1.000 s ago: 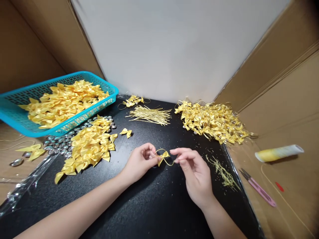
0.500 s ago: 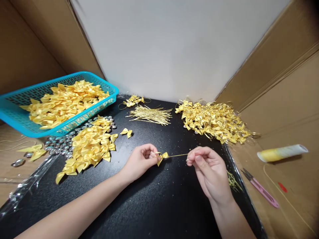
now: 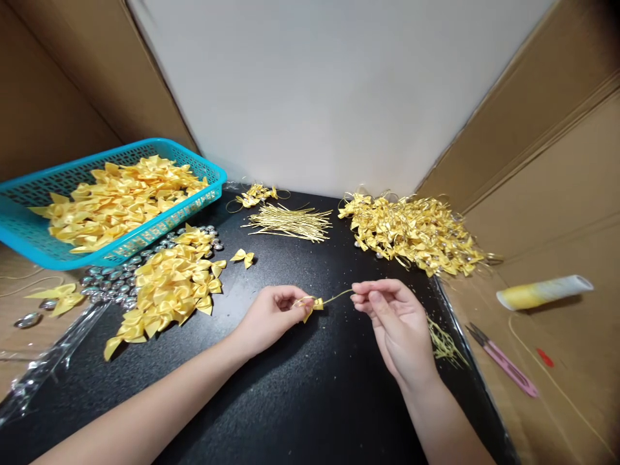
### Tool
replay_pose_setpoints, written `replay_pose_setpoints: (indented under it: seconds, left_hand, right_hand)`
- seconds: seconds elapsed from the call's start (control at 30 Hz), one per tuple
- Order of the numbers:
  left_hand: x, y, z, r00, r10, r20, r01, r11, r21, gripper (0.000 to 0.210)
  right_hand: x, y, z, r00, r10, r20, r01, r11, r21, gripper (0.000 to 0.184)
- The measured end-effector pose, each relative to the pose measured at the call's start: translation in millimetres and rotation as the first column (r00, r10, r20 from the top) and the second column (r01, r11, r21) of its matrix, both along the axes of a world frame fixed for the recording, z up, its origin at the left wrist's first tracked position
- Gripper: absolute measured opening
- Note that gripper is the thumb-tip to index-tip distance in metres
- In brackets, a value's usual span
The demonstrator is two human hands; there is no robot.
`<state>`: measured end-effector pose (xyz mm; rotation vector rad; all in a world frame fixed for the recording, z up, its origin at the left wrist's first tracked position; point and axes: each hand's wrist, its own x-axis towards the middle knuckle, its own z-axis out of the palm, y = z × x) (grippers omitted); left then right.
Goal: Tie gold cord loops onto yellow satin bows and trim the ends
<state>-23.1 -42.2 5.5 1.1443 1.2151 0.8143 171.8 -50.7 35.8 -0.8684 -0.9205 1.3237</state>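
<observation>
My left hand point(image 3: 272, 318) pinches a small yellow satin bow point(image 3: 317, 304) between thumb and fingers, just above the black tabletop point(image 3: 310, 387). A loop of gold cord stands up by its fingertips. From the bow a gold cord point(image 3: 339, 296) runs to the right, curving slightly. Its far end sits between the thumb and fingertips of my right hand point(image 3: 394, 323), which is closed on it. Part of the bow is covered by the left fingers. A single loose yellow bow point(image 3: 243, 258) lies beyond the left hand.
At left stands a turquoise basket point(image 3: 62, 263) of yellow bows, with a bow pile point(image 3: 169, 278) and silvery beads point(image 3: 111, 281) beside it. Cut gold cords point(image 3: 290, 221) lie at the back. Corded bows point(image 3: 411, 232) are heaped at right, near pink thread snips point(image 3: 506, 361) and a tube point(image 3: 545, 292).
My right hand has moved left, closer to the left hand. The cord between them has gone from taut to slightly slack, while the left hand still holds the bow.
</observation>
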Motion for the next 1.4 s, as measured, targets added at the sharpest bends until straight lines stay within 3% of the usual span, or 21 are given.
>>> replay_pose_setpoints:
  seconds: [0.27, 0.5, 0.67, 0.8, 0.83, 0.9, 0.97, 1.0, 1.07, 1.13, 1.2, 1.3, 1.4]
  left_hand:
    - [-1, 0, -3.7, 0.992, -0.051, -0.112, 0.056, 0.997, 0.045, 0.019]
    - [1, 1, -0.9, 0.996, -0.048, -0.079, 0.052, 0.998, 0.043, 0.008]
    - [1, 3, 1.4, 0.998, -0.044, -0.042, 0.045, 0.999, 0.008, 0.012]
    - [-5, 6, 10.2, 0.989, -0.066, -0.134, 0.057, 0.996, -0.07, 0.029]
    - [-7, 6, 13.1, 0.978, -0.039, -0.206, 0.036, 0.999, -0.017, 0.032]
    - [-12, 4, 18.8, 0.92, 0.13, -0.369, -0.042, 0.971, 0.236, 0.035]
    - [-14, 1, 24.3, 0.851, 0.315, -0.42, -0.047, 0.842, 0.537, 0.029]
    - [-13, 0, 26.8, 0.851, 0.326, -0.411, 0.002, 0.781, 0.625, 0.023]
    - [-9, -4, 30.6, 0.902, 0.153, -0.404, 0.167, 0.74, 0.652, 0.014]
    - [-1, -6, 32.4, 0.918, -0.111, -0.38, 0.323, 0.764, 0.559, 0.021]
    - [8, -6, 31.5, 0.904, -0.275, -0.327, 0.406, 0.791, 0.458, 0.025]
    - [14, -4, 25.9, 0.901, -0.374, -0.218, 0.43, 0.831, 0.353, 0.024]
    - [15, -1, 18.2, 0.948, -0.303, 0.099, 0.282, 0.943, 0.178, 0.04]
  right_hand:
    - [-2, 0, -0.4, 0.997, -0.074, -0.019, 0.075, 0.996, 0.05, 0.009]
    - [-5, 1, -1.0, 0.992, -0.128, -0.009, 0.128, 0.991, 0.042, 0.014]
    - [-3, 2, -1.6, 0.996, -0.083, 0.032, 0.082, 0.996, 0.023, 0.013]
    - [-1, -1, -1.7, 0.997, -0.006, 0.081, 0.004, 1.0, 0.024, 0.01]
    - [-1, -2, -1.3, 0.995, 0.006, 0.102, -0.009, 1.0, 0.029, 0.009]
    - [-1, -4, -0.3, 0.988, 0.022, 0.152, -0.03, 0.999, 0.046, 0.007]
    - [-1, -6, 0.9, 0.981, 0.049, 0.188, -0.064, 0.995, 0.075, 0.005]
    - [-2, -6, 1.5, 0.978, 0.069, 0.197, -0.088, 0.992, 0.093, 0.005]
    - [-3, -5, 2.5, 0.974, 0.113, 0.196, -0.141, 0.981, 0.135, 0.005]
    - [-4, -4, 3.2, 0.971, 0.159, 0.18, -0.189, 0.968, 0.165, 0.005]
    - [-5, -3, 3.2, 0.968, 0.206, 0.146, -0.23, 0.958, 0.173, 0.005]
    - [-7, -2, 1.1, 0.97, 0.228, 0.086, -0.239, 0.957, 0.163, 0.004]
    - [-8, 0, -2.9, 0.979, 0.18, 0.091, -0.189, 0.976, 0.107, 0.005]
